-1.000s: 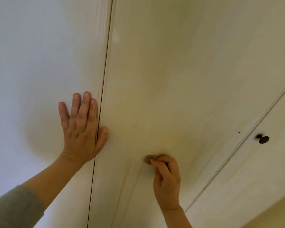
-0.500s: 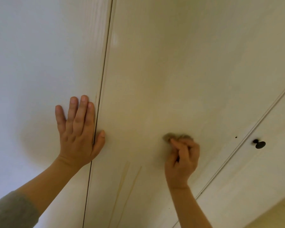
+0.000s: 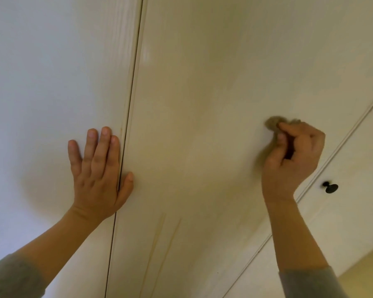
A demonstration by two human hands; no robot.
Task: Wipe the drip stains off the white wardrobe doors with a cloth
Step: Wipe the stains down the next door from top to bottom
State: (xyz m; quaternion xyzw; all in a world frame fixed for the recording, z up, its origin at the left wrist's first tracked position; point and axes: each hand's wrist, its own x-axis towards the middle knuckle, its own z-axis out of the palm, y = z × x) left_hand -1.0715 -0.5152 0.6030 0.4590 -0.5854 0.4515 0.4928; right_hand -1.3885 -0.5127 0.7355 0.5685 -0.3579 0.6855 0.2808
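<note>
Where the view tilts up along the white wardrobe, the middle door (image 3: 202, 82) fills most of it, with the left door (image 3: 52, 72) beside it across a dark vertical seam (image 3: 130, 100) and a third door (image 3: 353, 222) at the lower right past a slanting seam. On the left door the left hand (image 3: 99, 175) lies flat, its four fingers (image 3: 101, 151) straight and close together just beside the seam and holding nothing, while the thumb reaches over the seam to touch the middle door. Further right, the right hand (image 3: 293, 160) is raised against the middle door with its fingers curled, pinching a small brownish cloth (image 3: 271, 122) bunched at the fingertips; the cloth is blurred and pressed on the door's face, well apart from the left hand. Both forearms come up from the bottom edge in grey sleeves (image 3: 13, 278). Two thin pale-brown drip stains (image 3: 157, 244) run side by side down the lower part of the middle door, below and between the hands, clear of the cloth. A small round black knob (image 3: 330, 187) sits on the third door, near the right wrist.
</note>
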